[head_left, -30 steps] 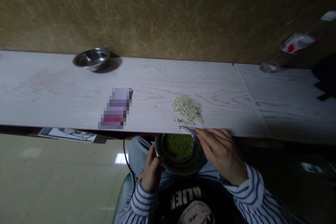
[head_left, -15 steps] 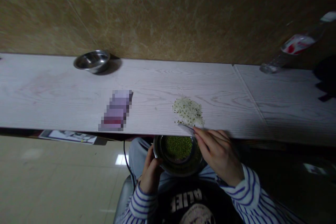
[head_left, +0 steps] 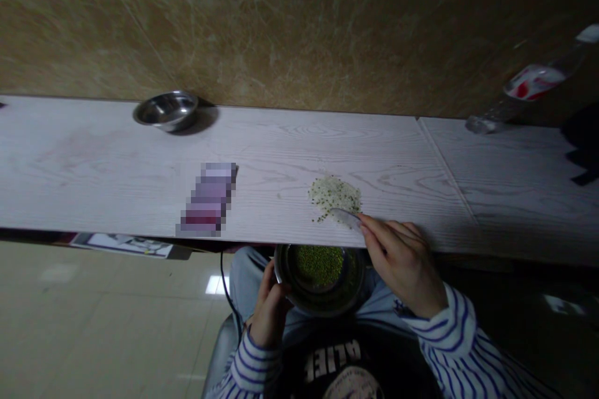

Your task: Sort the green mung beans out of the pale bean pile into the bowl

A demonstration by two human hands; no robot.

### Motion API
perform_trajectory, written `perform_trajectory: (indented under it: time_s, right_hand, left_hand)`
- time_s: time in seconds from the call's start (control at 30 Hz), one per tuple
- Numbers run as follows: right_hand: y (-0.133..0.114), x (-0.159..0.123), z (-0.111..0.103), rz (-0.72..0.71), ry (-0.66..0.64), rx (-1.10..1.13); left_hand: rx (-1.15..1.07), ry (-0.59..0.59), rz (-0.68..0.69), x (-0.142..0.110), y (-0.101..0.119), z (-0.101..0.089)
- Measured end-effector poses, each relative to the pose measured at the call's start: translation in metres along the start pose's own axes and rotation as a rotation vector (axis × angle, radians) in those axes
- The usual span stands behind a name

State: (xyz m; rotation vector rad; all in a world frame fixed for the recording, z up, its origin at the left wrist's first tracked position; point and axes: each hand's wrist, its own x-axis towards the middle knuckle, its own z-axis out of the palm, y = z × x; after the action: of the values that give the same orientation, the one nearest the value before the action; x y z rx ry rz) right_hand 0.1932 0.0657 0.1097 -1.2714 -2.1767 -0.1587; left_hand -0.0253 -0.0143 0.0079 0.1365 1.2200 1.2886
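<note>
My left hand (head_left: 270, 310) grips the rim of a steel bowl (head_left: 287, 290) of green beans (head_left: 321, 265), held just below the table's near edge. My right hand (head_left: 401, 265) pinches a small flat card or scraper (head_left: 346, 218), its tip resting on the white wooden table (head_left: 93, 168) at the near side of a small pile of mixed pale grains and green beans (head_left: 334, 195).
An empty steel bowl (head_left: 166, 110) stands at the back left by the wall. A blurred-out flat object (head_left: 208, 199) lies left of the pile. A plastic bottle (head_left: 524, 90) lies at the back right, a dark object (head_left: 583, 143) at the right edge.
My right hand has moved with the scraper from the table's near edge up onto the table, against the pile. The pile looks smaller. My left hand still holds the bowl.
</note>
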Motion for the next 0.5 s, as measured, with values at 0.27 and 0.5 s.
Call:
perform_trajectory:
  time_s: [0.27, 0.5]
  right_hand:
    - [-0.007, 0.003, 0.006, -0.017, -0.064, 0.021]
    - [-0.009, 0.004, 0.002, -0.031, -0.038, 0.039]
  left_hand:
    - [-0.022, -0.017, 0.031, -0.003, 0.002, 0.001]
    - [-0.003, 0.003, 0.005, -0.004, 0.002, 0.001]
